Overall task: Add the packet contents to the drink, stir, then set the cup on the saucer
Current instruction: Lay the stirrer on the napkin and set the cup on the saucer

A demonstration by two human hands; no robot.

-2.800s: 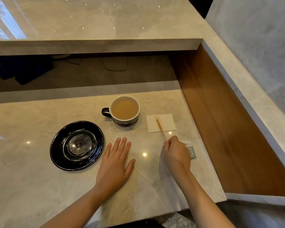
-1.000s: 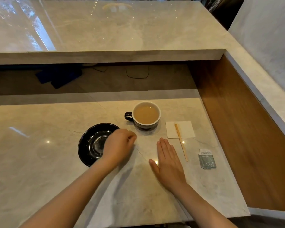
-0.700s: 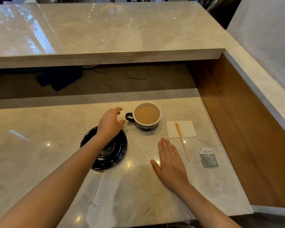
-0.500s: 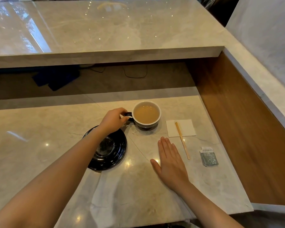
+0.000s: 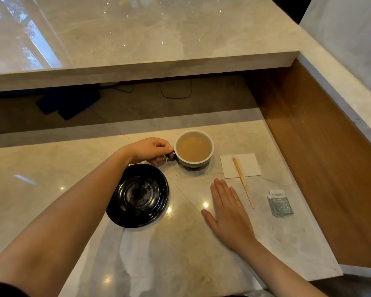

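A dark cup (image 5: 194,149) with a white inside holds a light brown drink and stands on the marble counter. My left hand (image 5: 152,151) is closed around its handle on the cup's left side. The black saucer (image 5: 137,195) lies just in front of that hand, empty. My right hand (image 5: 228,211) rests flat on the counter, fingers together, holding nothing. To its right a wooden stir stick (image 5: 243,182) lies partly on a white napkin (image 5: 240,165). A torn-open grey-green packet (image 5: 280,203) lies further right.
A raised marble ledge (image 5: 137,67) overhangs the back of the counter. A wooden side panel (image 5: 321,151) walls off the right. The counter's front edge (image 5: 308,275) runs near my right forearm. Dark items and a cable (image 5: 176,93) sit in the recess under the ledge.
My left hand moved from the saucer to the cup and closed on its handle. The saucer sits nearer the cup than before. My right hand let go of the stick and lies flat.
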